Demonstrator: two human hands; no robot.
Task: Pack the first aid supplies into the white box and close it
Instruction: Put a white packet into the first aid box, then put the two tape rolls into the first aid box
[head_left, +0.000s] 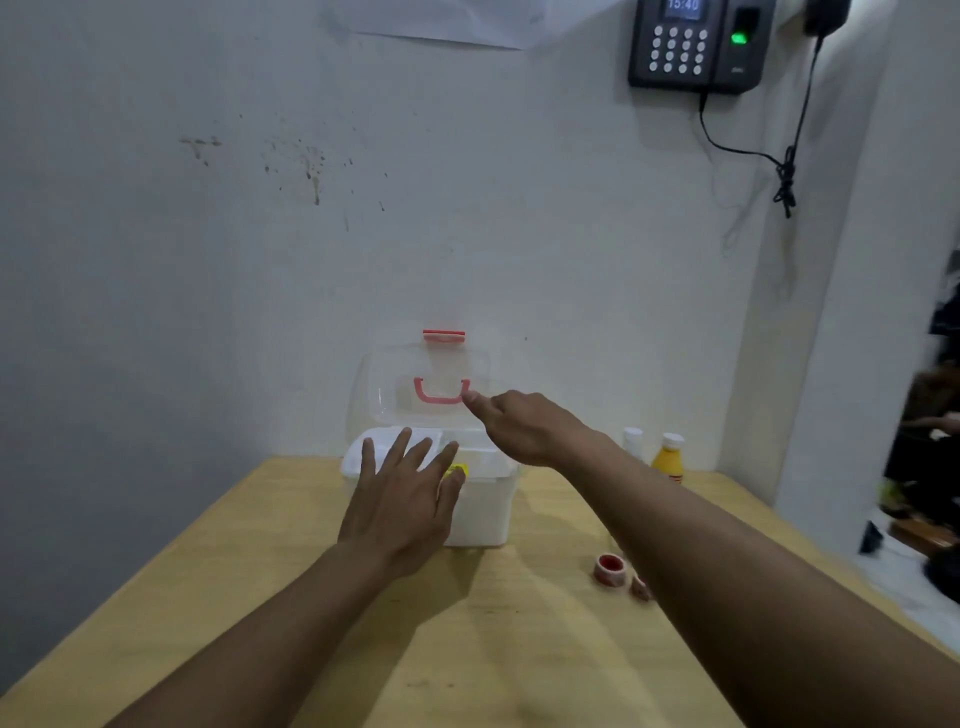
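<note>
The white box (483, 512) stands at the far middle of the wooden table. Its clear lid (384, 384) is raised upright against the wall, with a red handle (440, 393) and a red latch (443, 335) on it. My left hand (402, 501) lies flat with fingers spread over the box's front left rim, partly covering a yellow item (460, 470) inside. My right hand (524, 426) reaches over the box, its index finger touching the lid by the handle. A red tape roll (609, 570) lies right of the box.
A yellow bottle with a white cap (669, 457) and a small white bottle (632, 441) stand at the table's back right, near the wall. A black keypad device (696, 44) with a dangling cable hangs on the wall above. The table's right edge drops off beside my right arm.
</note>
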